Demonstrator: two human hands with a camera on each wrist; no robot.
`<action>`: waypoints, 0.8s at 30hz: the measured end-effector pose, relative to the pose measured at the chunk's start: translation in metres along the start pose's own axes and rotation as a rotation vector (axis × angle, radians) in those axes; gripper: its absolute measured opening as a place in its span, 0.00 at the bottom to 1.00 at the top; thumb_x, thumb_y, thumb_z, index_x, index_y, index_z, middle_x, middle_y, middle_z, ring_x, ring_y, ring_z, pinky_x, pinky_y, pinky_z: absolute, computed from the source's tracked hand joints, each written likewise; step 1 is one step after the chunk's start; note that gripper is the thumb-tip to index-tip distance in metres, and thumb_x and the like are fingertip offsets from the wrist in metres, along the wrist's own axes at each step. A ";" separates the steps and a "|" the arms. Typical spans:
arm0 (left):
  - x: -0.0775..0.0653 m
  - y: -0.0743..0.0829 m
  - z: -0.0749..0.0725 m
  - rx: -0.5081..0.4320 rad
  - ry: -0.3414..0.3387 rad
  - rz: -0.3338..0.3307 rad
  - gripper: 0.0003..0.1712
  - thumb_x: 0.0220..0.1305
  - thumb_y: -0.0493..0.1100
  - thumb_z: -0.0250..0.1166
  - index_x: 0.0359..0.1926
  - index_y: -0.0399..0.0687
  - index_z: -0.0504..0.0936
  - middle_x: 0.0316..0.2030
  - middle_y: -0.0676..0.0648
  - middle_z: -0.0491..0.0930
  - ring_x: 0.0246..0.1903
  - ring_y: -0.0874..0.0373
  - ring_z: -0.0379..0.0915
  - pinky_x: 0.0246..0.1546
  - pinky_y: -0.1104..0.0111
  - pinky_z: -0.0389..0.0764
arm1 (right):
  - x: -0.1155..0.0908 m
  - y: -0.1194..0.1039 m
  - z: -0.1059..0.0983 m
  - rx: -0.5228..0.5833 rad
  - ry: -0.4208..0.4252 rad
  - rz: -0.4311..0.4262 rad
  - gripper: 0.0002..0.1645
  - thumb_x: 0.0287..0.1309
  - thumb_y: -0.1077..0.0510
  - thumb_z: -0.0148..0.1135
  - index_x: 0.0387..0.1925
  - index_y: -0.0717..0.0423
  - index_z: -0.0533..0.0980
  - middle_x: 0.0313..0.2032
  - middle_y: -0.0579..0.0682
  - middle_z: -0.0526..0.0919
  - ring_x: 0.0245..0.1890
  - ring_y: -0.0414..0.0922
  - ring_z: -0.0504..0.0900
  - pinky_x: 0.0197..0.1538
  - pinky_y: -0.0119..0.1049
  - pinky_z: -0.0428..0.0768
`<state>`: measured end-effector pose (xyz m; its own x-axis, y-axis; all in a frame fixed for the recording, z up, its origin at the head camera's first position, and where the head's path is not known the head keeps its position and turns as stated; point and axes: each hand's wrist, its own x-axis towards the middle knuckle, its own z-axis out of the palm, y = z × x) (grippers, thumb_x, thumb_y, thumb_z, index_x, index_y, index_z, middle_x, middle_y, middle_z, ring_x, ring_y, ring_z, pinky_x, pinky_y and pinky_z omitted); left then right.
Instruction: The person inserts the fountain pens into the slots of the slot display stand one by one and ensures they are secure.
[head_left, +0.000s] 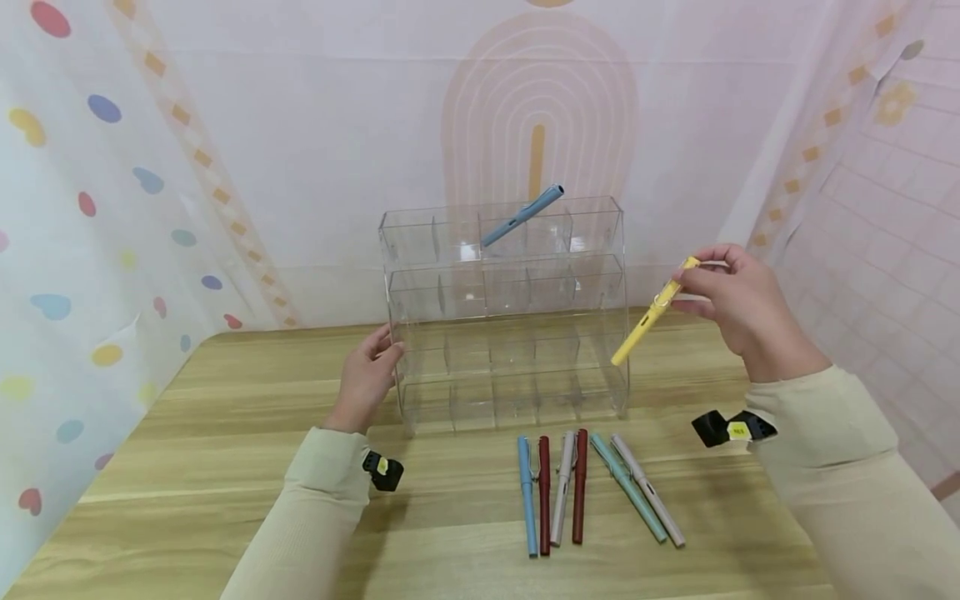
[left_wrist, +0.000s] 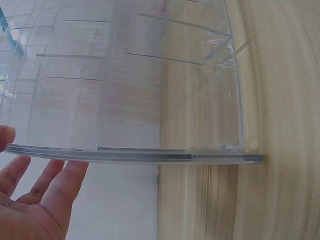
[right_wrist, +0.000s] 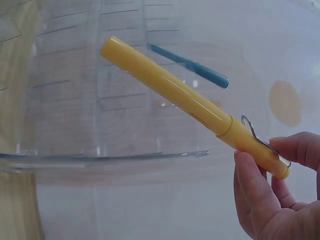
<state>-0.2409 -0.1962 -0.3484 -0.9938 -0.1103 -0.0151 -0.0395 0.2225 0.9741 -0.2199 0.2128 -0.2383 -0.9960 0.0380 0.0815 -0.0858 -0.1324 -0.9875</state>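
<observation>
A clear acrylic pen rack (head_left: 510,292) with several divided tiers stands on the table. My left hand (head_left: 367,375) holds its left side panel, the thumb (left_wrist: 6,136) on the inner face and the fingers (left_wrist: 65,185) along the outer one. To the right of the rack, my right hand (head_left: 731,292) pinches a yellow pen (head_left: 648,321) by its clipped cap end. That pen slants down to the left, its lower tip overlapping the rack's right edge in the head view. A blue pen (head_left: 525,215) leans in the top tier, tilted up to the right.
In front of the rack lie a light blue pen (head_left: 528,500), two dark red pens (head_left: 544,500), two pale pinkish-grey pens (head_left: 562,492) and a mint green pen (head_left: 630,490). The wooden table (head_left: 247,400) ends at a patterned cloth backdrop (head_left: 337,167).
</observation>
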 end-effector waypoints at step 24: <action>0.000 -0.002 -0.006 0.011 0.020 -0.001 0.29 0.74 0.42 0.49 0.73 0.48 0.59 0.65 0.37 0.65 0.61 0.45 0.63 0.57 0.50 0.70 | 0.043 -0.049 0.056 0.377 0.258 -0.129 0.16 0.58 0.72 0.60 0.39 0.56 0.63 0.42 0.53 0.71 0.34 0.42 0.82 0.36 0.32 0.82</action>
<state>-0.2405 -0.2020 -0.3492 -0.9915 -0.1299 -0.0116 -0.0419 0.2331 0.9715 -0.2597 0.1654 -0.1792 -0.9414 0.3162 0.1171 -0.2599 -0.4591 -0.8495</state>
